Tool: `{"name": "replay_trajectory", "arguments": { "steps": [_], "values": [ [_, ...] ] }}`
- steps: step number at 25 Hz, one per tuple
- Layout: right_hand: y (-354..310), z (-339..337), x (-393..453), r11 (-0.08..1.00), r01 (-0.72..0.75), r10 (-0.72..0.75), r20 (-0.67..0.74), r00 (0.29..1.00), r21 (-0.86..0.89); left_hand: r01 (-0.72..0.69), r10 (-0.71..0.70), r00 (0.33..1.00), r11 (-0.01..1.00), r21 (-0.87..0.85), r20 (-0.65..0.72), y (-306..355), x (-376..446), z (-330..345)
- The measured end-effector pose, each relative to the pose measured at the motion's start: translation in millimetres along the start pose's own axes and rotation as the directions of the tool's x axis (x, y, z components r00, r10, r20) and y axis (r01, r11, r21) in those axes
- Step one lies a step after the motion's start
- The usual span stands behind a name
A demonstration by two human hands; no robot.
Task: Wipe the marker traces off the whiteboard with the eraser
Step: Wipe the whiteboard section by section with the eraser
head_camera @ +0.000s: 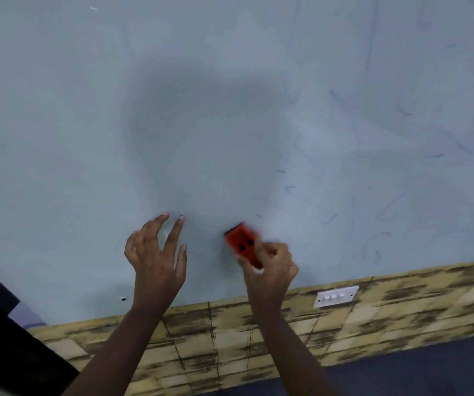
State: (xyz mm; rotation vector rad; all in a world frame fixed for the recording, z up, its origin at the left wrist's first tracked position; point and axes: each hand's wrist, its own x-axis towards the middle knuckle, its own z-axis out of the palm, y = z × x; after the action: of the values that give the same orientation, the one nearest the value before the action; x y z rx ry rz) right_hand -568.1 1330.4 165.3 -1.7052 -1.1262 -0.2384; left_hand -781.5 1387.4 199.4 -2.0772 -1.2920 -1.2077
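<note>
Low on the whiteboard (115,110), right hand (270,270) grips the red eraser (243,244); left hand (157,261) splayed beside; faint blue traces (341,110) right, mottled wall (401,304) below.

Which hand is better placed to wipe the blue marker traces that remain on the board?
Probably the right hand: it already grips the red eraser against the whiteboard, and the blue marker traces lie on its side. The left hand holds nothing, fingers spread.
</note>
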Motion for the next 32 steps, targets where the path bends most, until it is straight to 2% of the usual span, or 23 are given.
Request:
{"name": "replay_trajectory", "arguments": {
  "steps": [2,4,5,6,7,9,12,14,16,18,19,21,23,24,25,26,29,30,32],
  "values": [
    [-2.1,-17.4,26.9,0.929,-0.24,0.265,-0.053,0.963,0.281,-0.019,0.02,1.0,1.0,0.008,-0.017,-3.2,2.7,-1.4],
    [1.4,-32.1,45.4,0.752,-0.396,0.479,-0.025,0.877,0.527,-0.002,0.002,1.0,1.0,0.013,-0.029,-8.4,4.2,-4.0],
    [3.7,-36.4,51.4,0.675,-0.44,0.551,-0.008,0.835,0.592,0.012,-0.011,1.0,1.0,0.012,-0.026,-12.1,4.1,-5.9],
    [7.4,-39.4,57.5,0.645,-0.456,0.589,-0.019,0.808,0.613,0.021,-0.02,1.0,1.0,0.012,-0.021,-14.7,2.9,-7.1],
    [7.9,-41.5,63.7,0.66,-0.452,0.592,-0.045,0.804,0.6,0.031,-0.03,0.999,0.999,0.021,-0.012,-18.0,-0.4,-9.1],
    [-2.3,-44.9,75.6,0.743,-0.377,0.516,-0.113,0.849,0.553,0.052,-0.052,0.999,0.998,0.037,0.006,-23.5,-8.9,-12.2],
    [-26.3,-34.6,73.7,0.877,-0.174,0.289,-0.201,0.936,0.448,0.077,-0.078,0.997,0.997,0.016,0.03,-30.4,-17.0,-11.1],
    [-37.4,-16.4,55.2,0.954,-0.04,0.093,-0.167,0.982,0.297,0.106,-0.106,0.994,0.994,0.002,0.03,-30.8,-23.1,-9.3],
    [-36.3,8.7,23.6,0.987,0.133,-0.128,-0.063,0.99,0.088,0.105,-0.105,0.994,0.994,-0.005,0.033,-32.3,-29.5,-7.0],
    [-18.9,34.1,-14.4,0.936,0.345,-0.339,0.086,0.937,-0.07,0.082,-0.083,0.995,0.996,0.018,0.053,-34.6,-36.6,-5.3],
    [-4.5,45.6,-34.3,0.881,0.456,-0.434,0.169,0.885,-0.125,0.073,-0.074,0.995,0.997,0.027,0.067,-36.2,-39.7,-4.5],
    [27.9,62.2,-66.9,0.728,0.665,-0.578,0.371,0.727,-0.167,0.068,-0.072,0.993,0.997,0.044,0.092,-39.3,-45.1,-2.8],
    [54.8,69.8,-78.6,0.582,0.794,-0.641,0.501,0.582,-0.176,0.067,-0.073,0.99,0.996,0.057,0.117,-39.8,-53.3,-1.0],
    [61.0,69.5,-78.7,0.544,0.82,-0.652,0.526,0.547,-0.178,0.064,-0.07,0.988,0.997,0.053,0.135,-38.8,-58.5,-0.8],
    [60.6,66.4,-75.8,0.545,0.819,-0.655,0.52,0.548,-0.178,0.063,-0.069,0.985,0.997,0.048,0.157,-38.3,-63.7,-1.1],
    [55.0,62.7,-69.8,0.57,0.801,-0.663,0.474,0.579,-0.181,0.067,-0.074,0.981,0.997,0.042,0.179,-38.9,-68.2,-0.9],
    [13.9,54.8,-37.7,0.743,0.642,-0.603,0.227,0.764,-0.188,0.109,-0.118,0.968,0.993,0.055,0.22,-41.4,-79.5,1.3],
    [-1.2,56.0,-30.4,0.783,0.593,-0.573,0.154,0.805,-0.188,0.121,-0.13,0.966,0.991,0.052,0.223,-41.4,-81.3,1.7],
    [-17.1,62.8,-31.8,0.777,0.6,-0.586,0.128,0.8,-0.191,0.123,-0.128,0.968,0.992,0.036,0.218,-38.9,-77.6,0.8]
  ]
}}
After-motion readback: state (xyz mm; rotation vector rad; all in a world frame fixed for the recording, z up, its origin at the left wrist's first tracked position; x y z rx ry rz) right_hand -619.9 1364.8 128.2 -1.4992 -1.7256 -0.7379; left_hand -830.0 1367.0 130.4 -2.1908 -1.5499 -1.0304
